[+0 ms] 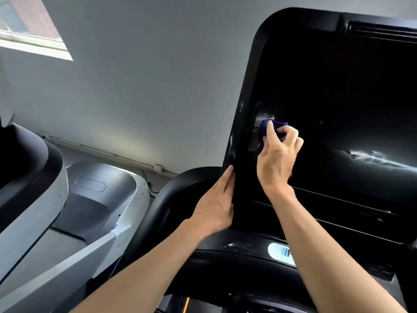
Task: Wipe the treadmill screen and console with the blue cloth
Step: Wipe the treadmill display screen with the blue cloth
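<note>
Head view: cloth bunched on the screen's left side

Head view: the right hand [278, 159] has its fingers [291, 134] curled tight round the blue cloth [270, 128], wadded into a small ball and pressed against the dark treadmill screen [338, 98], just in from its left border. Below and left of those fingers, the left hand [216, 204] lies flat along the screen's left edge [239, 132], fingers straight, steadying the panel. The console [248, 247] sits beneath both wrists, with pale smudges showing on it.

Risks, as I judge them: a cloth balled this small covers little glass per pass, so streaks may be left between strokes; bare knuckles beside the wad could print fresh marks on the screen; and the bracing palm may smear the edge it rests on.
</note>
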